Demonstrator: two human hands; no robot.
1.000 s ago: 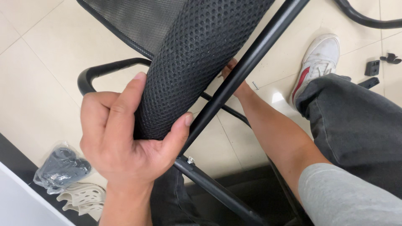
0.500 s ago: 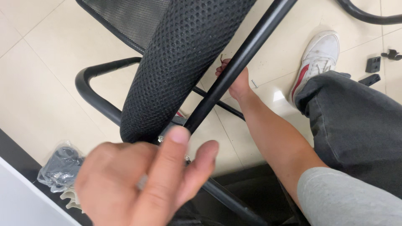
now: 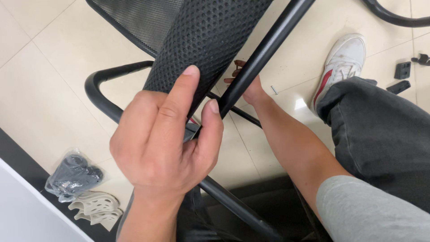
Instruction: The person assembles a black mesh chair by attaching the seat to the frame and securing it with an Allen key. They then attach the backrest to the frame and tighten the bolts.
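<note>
Since half a second ago the left hand (image 3: 168, 143) has risen from the lower frame back onto the padded mesh cushion (image 3: 201, 40), thumb and fingertips pressed against its lower end, closed loosely round it and the metal beneath. The cushion's long axis runs from that hand up and to the right, alongside the black frame tube (image 3: 264, 49). The right hand (image 3: 248, 85) reaches under the tube, farther off; fingers partly hidden, grip cannot be told. Count: one cushion, one white shoe (image 3: 342, 62), two bagged parts packets (image 3: 74, 177).
</note>
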